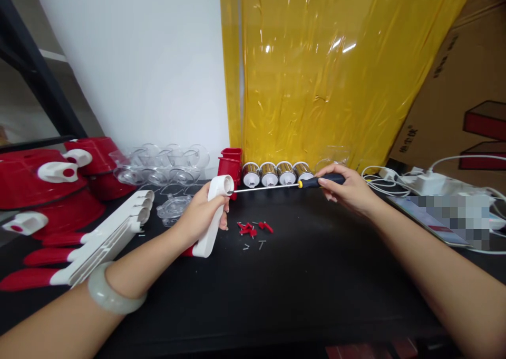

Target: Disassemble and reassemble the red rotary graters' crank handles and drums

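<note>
The long white handle part [213, 216] in the left hand [200, 214] looks like smooth, slightly glossy plastic. The screwdriver [292, 184] in the right hand [348, 190] has a bright polished metal shaft and a matt black grip with a yellow collar. The black tabletop [308, 280] is matt. The hanging yellow sheet [336, 69] is glossy, wrinkled plastic film. The pale bangle [113, 296] looks smooth and stone-like.
</note>
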`<action>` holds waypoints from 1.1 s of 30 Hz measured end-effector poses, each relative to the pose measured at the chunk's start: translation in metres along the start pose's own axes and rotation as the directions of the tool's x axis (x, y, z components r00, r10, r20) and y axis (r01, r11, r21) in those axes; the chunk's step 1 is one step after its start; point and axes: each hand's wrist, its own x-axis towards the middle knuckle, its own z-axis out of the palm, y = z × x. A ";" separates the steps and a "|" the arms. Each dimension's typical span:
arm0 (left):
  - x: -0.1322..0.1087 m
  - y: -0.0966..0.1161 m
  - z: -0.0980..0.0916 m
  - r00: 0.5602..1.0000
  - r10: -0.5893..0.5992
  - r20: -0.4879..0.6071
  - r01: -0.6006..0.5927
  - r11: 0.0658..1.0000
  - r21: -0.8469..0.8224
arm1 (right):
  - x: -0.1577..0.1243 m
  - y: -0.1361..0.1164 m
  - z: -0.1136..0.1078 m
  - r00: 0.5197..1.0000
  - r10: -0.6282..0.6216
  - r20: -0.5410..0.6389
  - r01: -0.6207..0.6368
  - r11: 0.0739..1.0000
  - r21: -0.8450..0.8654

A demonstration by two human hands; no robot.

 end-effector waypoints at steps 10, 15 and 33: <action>0.000 0.000 0.000 1.000 0.015 -0.021 -0.014 1.000 0.014 | 0.000 -0.002 0.000 1.000 -0.004 -0.030 0.004 1.000 -0.020; 0.001 -0.003 0.000 1.000 -0.016 -0.026 0.016 1.000 -0.004 | 0.000 0.000 0.004 0.999 -0.005 -0.046 0.003 1.000 -0.026; -0.003 -0.004 0.004 0.992 -0.122 0.010 0.123 0.991 -0.058 | -0.004 -0.005 0.011 0.978 -0.097 -0.184 0.050 0.968 -0.244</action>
